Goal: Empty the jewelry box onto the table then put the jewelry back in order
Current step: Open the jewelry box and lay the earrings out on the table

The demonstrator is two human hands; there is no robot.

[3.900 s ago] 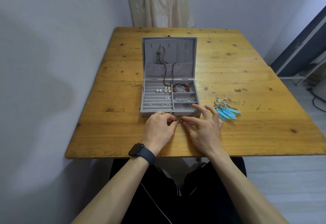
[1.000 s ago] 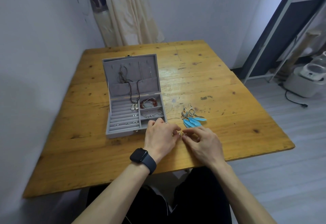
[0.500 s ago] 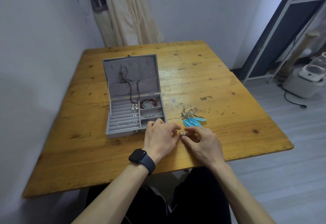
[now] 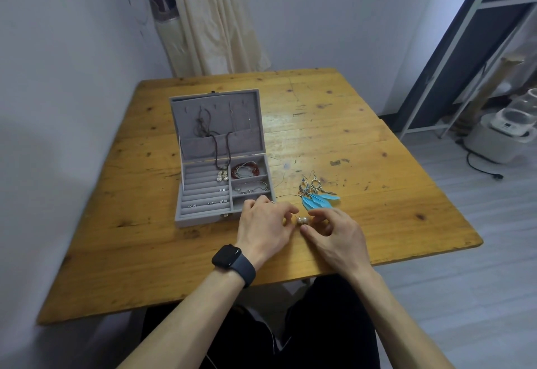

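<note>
The left hand point(image 4: 263, 225) and the right hand point(image 4: 334, 235) meet fingertip to fingertip just off the front right corner of the jewelry box point(image 4: 197, 219). Both have their fingers curled in a pinch on a small pearl piece point(image 4: 302, 220), held low over the table point(image 4: 363, 136). Its two pale beads sit side by side, so the long axis runs across, roughly parallel to the box's front wall. The left hand is the nearer one to the box, and its knuckles cover the box's front right corner in this view. A short carry to the left and away from the person would bring the piece over the compartments.

The box stands open with its lid upright.
- **Lid:** a dark cord necklace point(image 4: 220, 148) hangs from it, with the pendant resting on the ring rolls.
- **Ring rolls (left half):** a few small studs point(image 4: 209, 203) sit in the front rows.
- **Right column, rear compartment:** red and silver bracelets point(image 4: 245, 169).
- **Right column, middle compartment:** a thin silver bangle and chain point(image 4: 251, 187).
- **Right column, front compartment:** mostly behind the left hand (what shows of it looks bare).

To the right of the box, level with its front compartments and just beyond the hands, a pair of blue feather earrings point(image 4: 319, 198) lies on the wood. Judging by what remains in the box, emptying it is far from finished.
</note>
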